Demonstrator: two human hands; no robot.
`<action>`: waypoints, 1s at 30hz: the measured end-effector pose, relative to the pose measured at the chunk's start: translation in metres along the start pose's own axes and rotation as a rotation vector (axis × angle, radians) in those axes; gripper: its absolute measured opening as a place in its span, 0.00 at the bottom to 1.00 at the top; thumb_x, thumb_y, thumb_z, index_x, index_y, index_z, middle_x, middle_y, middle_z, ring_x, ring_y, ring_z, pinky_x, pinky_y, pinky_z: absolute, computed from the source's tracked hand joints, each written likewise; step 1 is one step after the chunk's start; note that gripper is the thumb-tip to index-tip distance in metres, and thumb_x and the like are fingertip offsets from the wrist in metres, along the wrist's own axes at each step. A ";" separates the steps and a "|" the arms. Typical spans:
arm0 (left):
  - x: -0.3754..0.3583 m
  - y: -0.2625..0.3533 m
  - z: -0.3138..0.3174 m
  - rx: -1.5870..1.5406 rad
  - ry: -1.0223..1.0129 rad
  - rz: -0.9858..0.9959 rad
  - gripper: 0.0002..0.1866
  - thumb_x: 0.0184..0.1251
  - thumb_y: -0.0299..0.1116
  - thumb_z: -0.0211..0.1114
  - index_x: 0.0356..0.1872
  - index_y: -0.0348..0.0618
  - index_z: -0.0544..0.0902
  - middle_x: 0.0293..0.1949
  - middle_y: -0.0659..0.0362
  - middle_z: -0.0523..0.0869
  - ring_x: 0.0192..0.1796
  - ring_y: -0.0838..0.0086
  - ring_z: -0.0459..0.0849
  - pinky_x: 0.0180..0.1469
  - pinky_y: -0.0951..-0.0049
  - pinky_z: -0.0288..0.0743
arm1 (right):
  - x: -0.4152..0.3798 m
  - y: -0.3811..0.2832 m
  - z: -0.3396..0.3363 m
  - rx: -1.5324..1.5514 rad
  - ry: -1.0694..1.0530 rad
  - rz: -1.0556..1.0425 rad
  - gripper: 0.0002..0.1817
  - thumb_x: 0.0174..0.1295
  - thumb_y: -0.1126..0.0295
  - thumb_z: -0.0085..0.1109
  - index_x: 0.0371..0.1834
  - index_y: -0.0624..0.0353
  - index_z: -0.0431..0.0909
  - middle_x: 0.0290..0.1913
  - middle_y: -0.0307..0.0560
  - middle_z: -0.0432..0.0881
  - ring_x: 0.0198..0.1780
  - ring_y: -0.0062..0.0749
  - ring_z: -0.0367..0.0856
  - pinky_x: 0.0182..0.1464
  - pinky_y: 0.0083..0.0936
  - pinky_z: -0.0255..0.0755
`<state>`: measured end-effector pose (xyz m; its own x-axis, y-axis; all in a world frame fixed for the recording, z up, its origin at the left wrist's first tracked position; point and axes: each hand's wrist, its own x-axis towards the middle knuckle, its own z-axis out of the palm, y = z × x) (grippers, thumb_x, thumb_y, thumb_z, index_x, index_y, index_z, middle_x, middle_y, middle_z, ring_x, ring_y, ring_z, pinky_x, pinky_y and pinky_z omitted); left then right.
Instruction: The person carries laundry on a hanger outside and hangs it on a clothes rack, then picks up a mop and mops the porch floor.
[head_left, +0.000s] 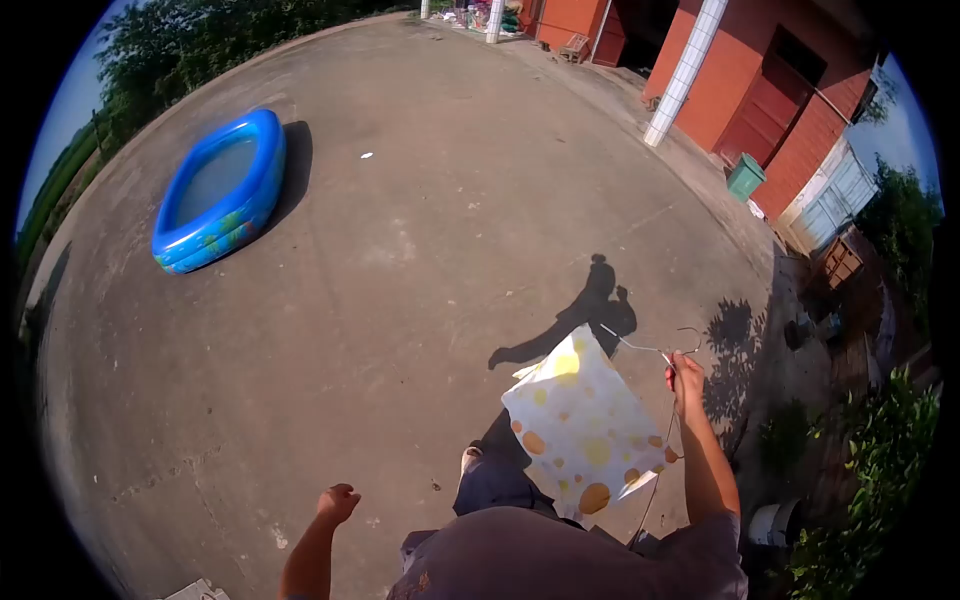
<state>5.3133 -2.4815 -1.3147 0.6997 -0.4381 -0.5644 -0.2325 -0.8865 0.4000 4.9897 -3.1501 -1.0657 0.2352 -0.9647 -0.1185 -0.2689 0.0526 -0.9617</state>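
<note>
My right hand is closed around a wire clothes hanger, gripping it just below the hook. One arm of the hanger reaches left to the top corner of a white cloth with yellow and orange-brown dots. The cloth spreads out in front of my body, left of the right hand. At the lower left, my left hand hangs away from the cloth with its fingers curled in and nothing seen in them. My shoe shows on the concrete just left of the cloth.
A blue inflatable pool stands on the concrete yard at the upper left. White pillars and a green bin line the red building. Bushes and a white bucket are close on my right.
</note>
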 end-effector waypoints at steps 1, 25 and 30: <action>0.047 0.034 -0.043 -0.227 0.152 0.023 0.21 0.57 0.47 0.67 0.46 0.43 0.85 0.39 0.53 0.88 0.42 0.64 0.87 0.46 0.63 0.80 | 0.045 0.015 0.027 -0.048 0.023 -0.015 0.16 0.70 0.61 0.52 0.31 0.60 0.81 0.16 0.35 0.73 0.15 0.16 0.67 0.18 0.15 0.60; 0.867 0.250 -0.403 -0.385 0.074 -0.546 0.16 0.54 0.43 0.69 0.32 0.39 0.87 0.27 0.54 0.87 0.28 0.68 0.86 0.36 0.66 0.81 | 0.758 -0.068 0.643 -0.328 0.064 0.403 0.14 0.63 0.62 0.55 0.27 0.60 0.83 0.23 0.41 0.82 0.23 0.24 0.78 0.23 0.22 0.70; 1.109 0.501 -0.657 -0.418 0.252 -0.056 0.21 0.57 0.45 0.66 0.45 0.39 0.85 0.35 0.51 0.88 0.36 0.68 0.87 0.41 0.69 0.80 | 0.903 -0.073 0.711 -0.467 0.164 0.149 0.17 0.62 0.60 0.55 0.24 0.61 0.84 0.21 0.44 0.83 0.23 0.29 0.80 0.26 0.27 0.72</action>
<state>6.4166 -3.3142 -1.2655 0.8569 -0.2965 -0.4216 0.0647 -0.7497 0.6586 5.8857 -3.8413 -1.2784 0.0233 -0.9853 -0.1694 -0.6857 0.1075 -0.7199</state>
